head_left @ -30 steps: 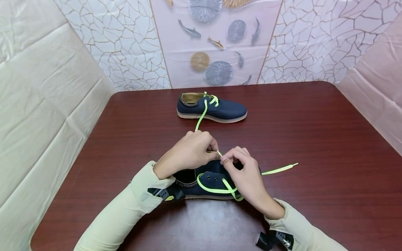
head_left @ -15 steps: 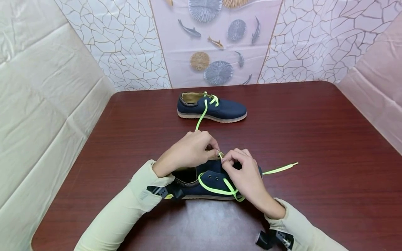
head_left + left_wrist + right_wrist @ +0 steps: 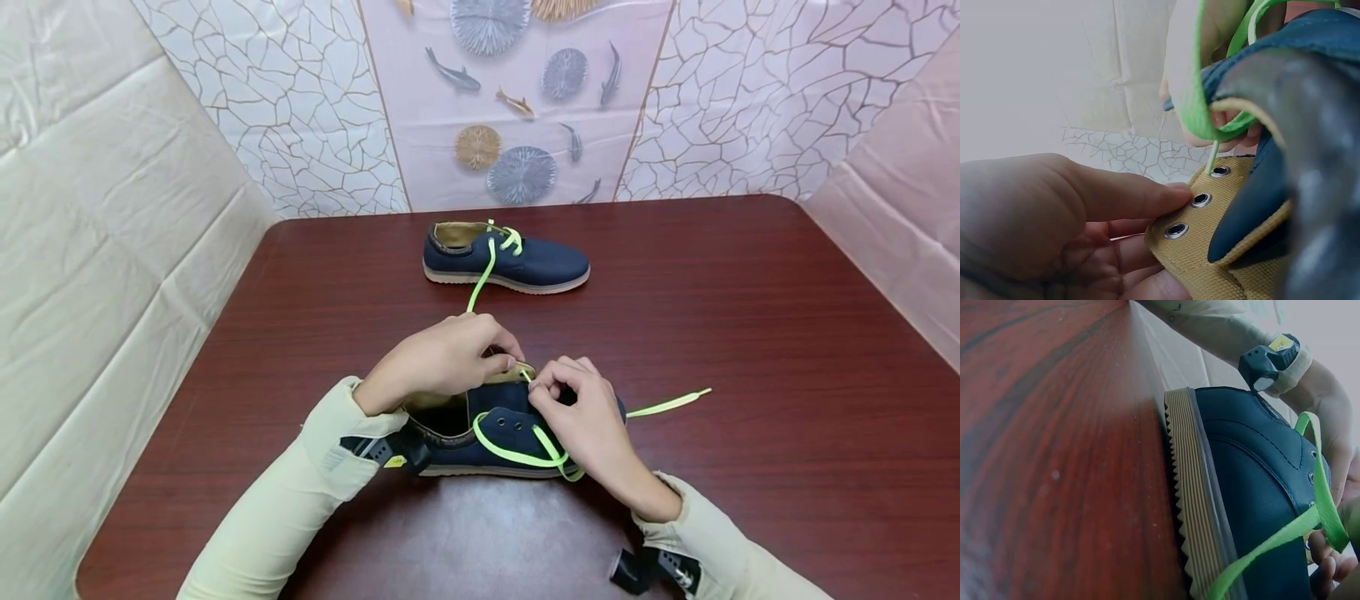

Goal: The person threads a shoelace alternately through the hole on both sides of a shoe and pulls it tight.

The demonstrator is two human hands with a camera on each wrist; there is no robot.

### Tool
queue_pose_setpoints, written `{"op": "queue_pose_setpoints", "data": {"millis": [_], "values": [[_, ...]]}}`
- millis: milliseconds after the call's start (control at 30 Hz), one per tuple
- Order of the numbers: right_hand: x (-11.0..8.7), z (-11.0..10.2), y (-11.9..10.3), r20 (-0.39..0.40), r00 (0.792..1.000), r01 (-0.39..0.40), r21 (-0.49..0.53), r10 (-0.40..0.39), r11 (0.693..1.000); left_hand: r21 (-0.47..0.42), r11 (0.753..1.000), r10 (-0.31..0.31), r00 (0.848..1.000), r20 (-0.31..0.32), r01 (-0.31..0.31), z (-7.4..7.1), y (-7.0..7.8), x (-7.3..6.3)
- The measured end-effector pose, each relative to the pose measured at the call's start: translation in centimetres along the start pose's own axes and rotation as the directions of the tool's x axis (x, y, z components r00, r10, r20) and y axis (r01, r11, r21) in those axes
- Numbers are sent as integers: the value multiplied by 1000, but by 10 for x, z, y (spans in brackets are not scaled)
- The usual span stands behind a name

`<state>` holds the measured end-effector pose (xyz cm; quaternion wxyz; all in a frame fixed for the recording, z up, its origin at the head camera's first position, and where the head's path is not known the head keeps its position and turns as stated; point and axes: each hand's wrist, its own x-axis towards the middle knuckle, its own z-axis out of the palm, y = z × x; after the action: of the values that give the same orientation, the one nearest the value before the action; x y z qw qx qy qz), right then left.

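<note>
A navy shoe (image 3: 450, 458) with a neon green lace (image 3: 517, 456) stands before me, toe to the right. On its far side my left hand (image 3: 450, 358) pinches the eyelet flap, whose tan lining (image 3: 1179, 250) is turned outward, thumb beside the middle eyelet (image 3: 1201, 200). A thin green lace tip (image 3: 1213, 159) passes at the end eyelet of that flap. My right hand (image 3: 577, 408) pinches the lace close to that eyelet, its fingertips partly hidden behind the shoe in the left wrist view. The near flap carries a loose loop of lace and two bare eyelets.
A second navy shoe (image 3: 551, 265) stands farther back, its green lace (image 3: 482, 279) trailing toward my left hand. Another lace end (image 3: 667, 407) lies right of the near shoe on the dark red wooden table (image 3: 750, 317). Patterned cloth (image 3: 525, 100) hangs behind the table.
My left hand has shifted slightly left, showing more of the flap's tan lining and the lace at the eyelet. My right hand has lowered very slightly, still pinching the lace.
</note>
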<state>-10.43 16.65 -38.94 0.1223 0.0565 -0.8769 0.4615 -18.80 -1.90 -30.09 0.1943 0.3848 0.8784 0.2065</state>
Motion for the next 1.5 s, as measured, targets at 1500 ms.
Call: {"op": "queue_pose_setpoints", "data": {"millis": [1500], "values": [[-1,2,3,14,996,83,29,-83,996,-19,1000,24,1000,2,-24,2,-3,2]]}}
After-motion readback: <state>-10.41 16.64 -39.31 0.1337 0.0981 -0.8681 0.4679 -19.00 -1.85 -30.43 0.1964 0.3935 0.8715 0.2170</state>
